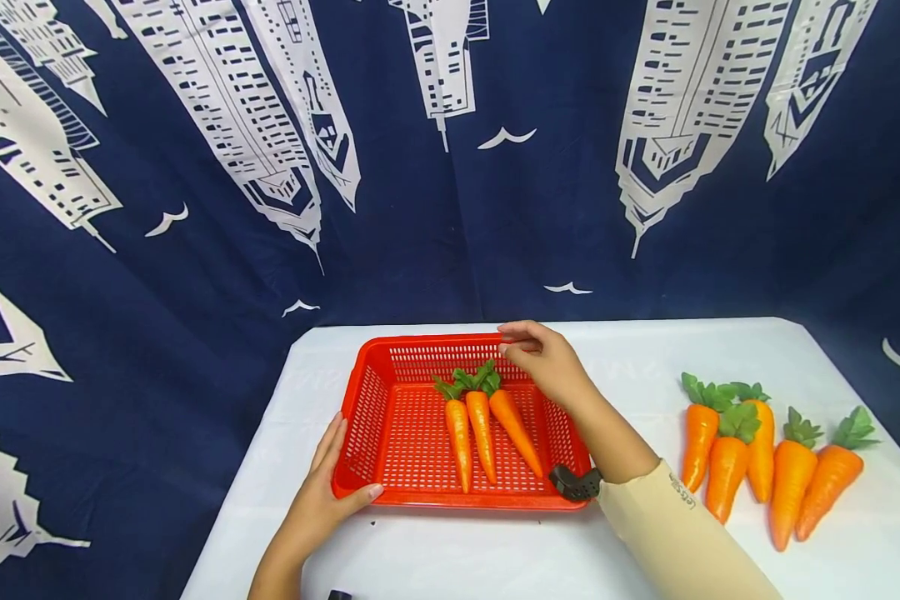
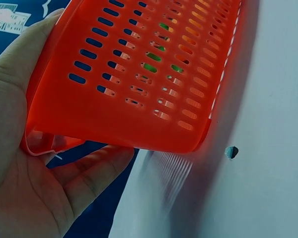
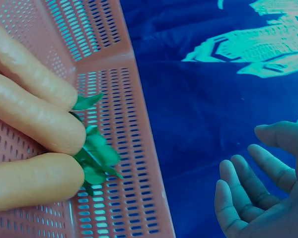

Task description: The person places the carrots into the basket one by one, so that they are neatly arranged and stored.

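I see three carrots [image 1: 482, 433] in one basket [image 1: 450, 500], five carrots [image 1: 727, 475] outside. Left hand [image 1: 318, 493] grips the basket; right hand [image 1: 546, 360] is loose.

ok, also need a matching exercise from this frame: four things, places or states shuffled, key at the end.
Things:
1. left hand
2. right hand
3. three carrots
4. five carrots

Places or states:
A. on the white table, right of the basket
B. gripping the basket at its near left corner
C. inside the basket
D. holding nothing, near the basket's far side

Pairs: 1-B, 2-D, 3-C, 4-A
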`<state>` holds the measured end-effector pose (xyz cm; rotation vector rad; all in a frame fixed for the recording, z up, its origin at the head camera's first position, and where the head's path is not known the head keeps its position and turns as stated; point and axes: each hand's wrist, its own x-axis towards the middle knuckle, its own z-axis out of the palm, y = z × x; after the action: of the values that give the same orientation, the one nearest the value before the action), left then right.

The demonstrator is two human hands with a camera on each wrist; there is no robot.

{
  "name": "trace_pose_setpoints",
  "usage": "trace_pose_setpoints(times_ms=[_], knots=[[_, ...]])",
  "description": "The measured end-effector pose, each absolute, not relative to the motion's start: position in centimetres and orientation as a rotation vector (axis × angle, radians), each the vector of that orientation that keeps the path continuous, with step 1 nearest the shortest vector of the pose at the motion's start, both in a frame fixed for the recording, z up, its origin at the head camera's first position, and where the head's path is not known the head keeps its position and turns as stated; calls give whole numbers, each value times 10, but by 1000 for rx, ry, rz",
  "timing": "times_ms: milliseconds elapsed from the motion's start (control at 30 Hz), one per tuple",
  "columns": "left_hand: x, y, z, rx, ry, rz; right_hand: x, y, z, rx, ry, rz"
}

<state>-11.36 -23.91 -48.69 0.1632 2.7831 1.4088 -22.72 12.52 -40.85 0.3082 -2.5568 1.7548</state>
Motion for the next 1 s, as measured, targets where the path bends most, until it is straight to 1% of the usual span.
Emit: trace_pose_setpoints(times_ms=[133, 500, 1000], knots=[[-113, -240, -487, 167, 2795, 1397, -220, 139, -404, 264, -2535, 1772], [-113, -240, -490, 172, 2776, 1422, -204, 192, -409, 84, -2527, 1758], [-113, -240, -488, 176, 2775, 1436, -188, 260, -443, -238, -2637, 1675]])
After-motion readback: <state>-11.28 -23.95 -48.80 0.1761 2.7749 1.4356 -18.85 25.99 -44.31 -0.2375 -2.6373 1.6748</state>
